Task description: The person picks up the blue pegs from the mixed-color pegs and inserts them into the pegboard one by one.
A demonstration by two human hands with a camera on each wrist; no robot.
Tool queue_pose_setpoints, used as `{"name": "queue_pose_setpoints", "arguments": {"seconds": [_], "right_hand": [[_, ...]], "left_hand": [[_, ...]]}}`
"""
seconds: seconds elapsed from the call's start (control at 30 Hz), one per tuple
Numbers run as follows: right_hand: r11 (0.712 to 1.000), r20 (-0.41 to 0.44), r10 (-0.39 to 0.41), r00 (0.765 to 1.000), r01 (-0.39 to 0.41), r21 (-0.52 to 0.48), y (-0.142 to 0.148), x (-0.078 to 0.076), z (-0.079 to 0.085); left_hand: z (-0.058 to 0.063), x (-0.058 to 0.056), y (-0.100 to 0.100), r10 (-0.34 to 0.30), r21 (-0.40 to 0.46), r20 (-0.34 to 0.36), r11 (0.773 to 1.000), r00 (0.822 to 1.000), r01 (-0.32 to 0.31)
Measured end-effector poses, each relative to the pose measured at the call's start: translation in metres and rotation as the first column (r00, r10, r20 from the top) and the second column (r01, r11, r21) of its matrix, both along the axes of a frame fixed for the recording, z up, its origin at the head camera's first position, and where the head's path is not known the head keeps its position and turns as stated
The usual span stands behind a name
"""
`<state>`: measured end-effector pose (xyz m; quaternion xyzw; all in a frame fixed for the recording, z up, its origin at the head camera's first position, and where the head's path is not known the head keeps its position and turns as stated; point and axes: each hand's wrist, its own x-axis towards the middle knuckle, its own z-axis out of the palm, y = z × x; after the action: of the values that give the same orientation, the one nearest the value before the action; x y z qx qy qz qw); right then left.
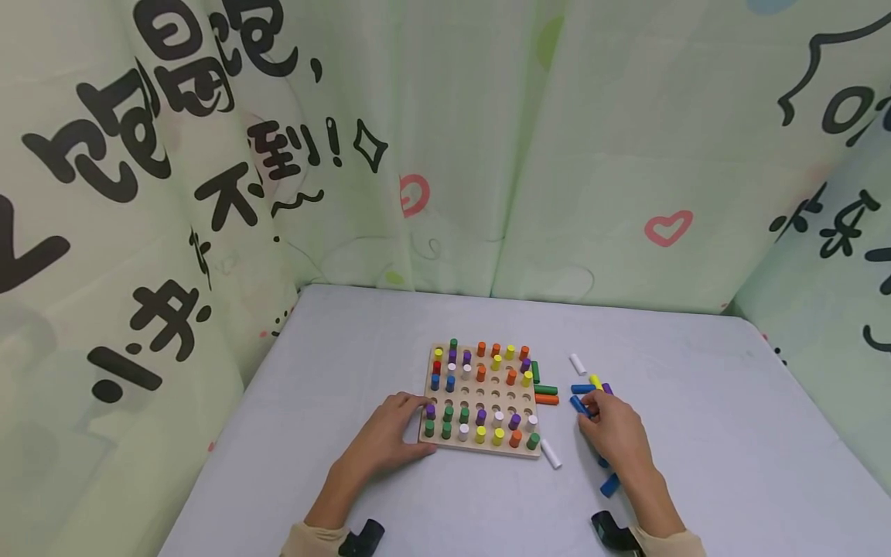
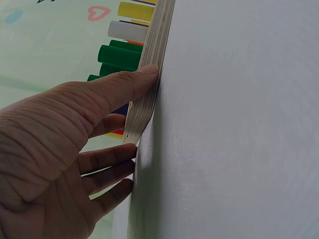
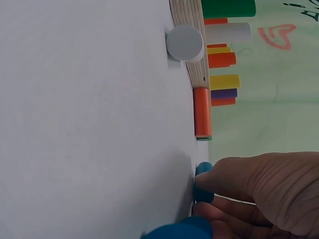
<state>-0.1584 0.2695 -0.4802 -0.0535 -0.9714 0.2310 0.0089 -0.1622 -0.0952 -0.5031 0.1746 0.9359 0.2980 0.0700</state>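
Observation:
My left hand [image 1: 383, 433] holds the near left corner of a wooden pegboard [image 1: 487, 449]. Its thumb presses the layered front edge [image 2: 153, 45], and the index finger lies along the left side. Colored round pegs stand in rows at the board's back and front, with open holes through the middle rows. To the right of the board, my right hand [image 1: 616, 429] pinches a blue peg [image 3: 203, 194] between thumb and fingers, low at the tabletop. Beside those fingertips lie another blue peg [image 1: 582, 388], a yellow peg [image 1: 595, 381] and a purple peg [image 1: 607, 388].
Green [image 1: 546, 390] and orange [image 1: 547, 400] pegs lie against the board's right side. One white peg [image 1: 551, 454] rests by its near right corner, another white peg [image 1: 578, 364] farther back. A loose blue peg [image 1: 609, 485] lies under the right wrist. Printed curtains surround the white table [image 1: 362, 333].

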Motion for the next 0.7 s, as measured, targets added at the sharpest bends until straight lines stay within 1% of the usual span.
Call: {"name": "queue_pose_setpoints", "arguments": {"seconds": [0.4, 0.7], "right_hand": [[1.000, -0.011, -0.013, 1.000, 0.013, -0.014, -0.0008, 0.0006, 0.0030], [1.000, -0.043, -0.008, 0.999, 0.007, -0.030, -0.0032, 0.0018, 0.0059]], "left_hand": [[0.0004, -0.0007, 0.0002, 0.002, -0.006, -0.001, 1.000, 1.000, -0.002], [0.0013, -0.0007, 0.0010, 0.012, -0.012, 0.010, 1.000, 1.000, -0.012]]}}
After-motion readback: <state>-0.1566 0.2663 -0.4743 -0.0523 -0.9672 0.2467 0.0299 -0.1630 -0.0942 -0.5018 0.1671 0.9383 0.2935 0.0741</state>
